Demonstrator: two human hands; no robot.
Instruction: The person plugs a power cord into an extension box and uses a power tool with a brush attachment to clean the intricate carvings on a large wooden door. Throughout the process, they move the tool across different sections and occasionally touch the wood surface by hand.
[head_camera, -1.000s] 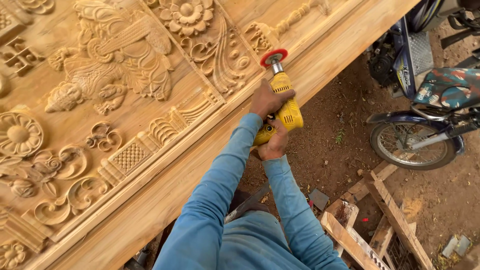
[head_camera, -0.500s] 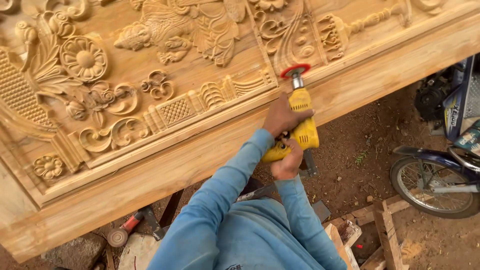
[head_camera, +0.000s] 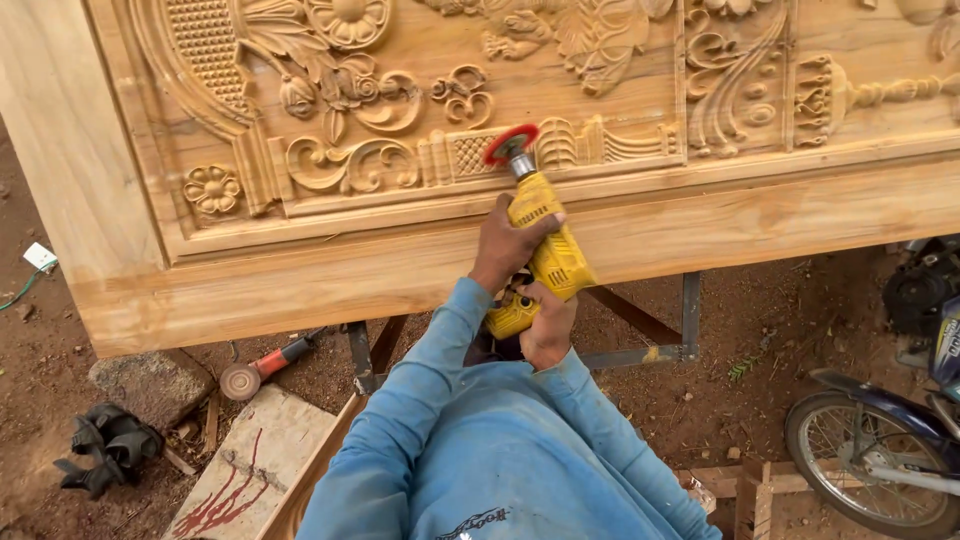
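A large carved wooden panel (head_camera: 640, 215) with flowers, scrolls and lattice work lies flat on a stand in front of me. Both hands hold a yellow power tool (head_camera: 545, 250) that carries a red disc (head_camera: 511, 143) at its tip. My left hand (head_camera: 508, 243) wraps the front of the tool's body. My right hand (head_camera: 545, 325) grips the rear handle, close to my chest. The disc sits against the carved lower border of the panel, beside a small lattice square. Both arms are in blue sleeves.
A metal stand (head_camera: 690, 312) holds the panel above bare dirt. A red-handled angle grinder (head_camera: 262, 366) lies under the panel's edge, next to a stone (head_camera: 150, 385). A plank with red marks (head_camera: 255, 465), a black bundle (head_camera: 105, 460) and a motorbike wheel (head_camera: 868, 465) are nearby.
The tool and both hands have moved left along the panel's lower carved border. The view has swung, so the panel's left end and the ground below it now show.
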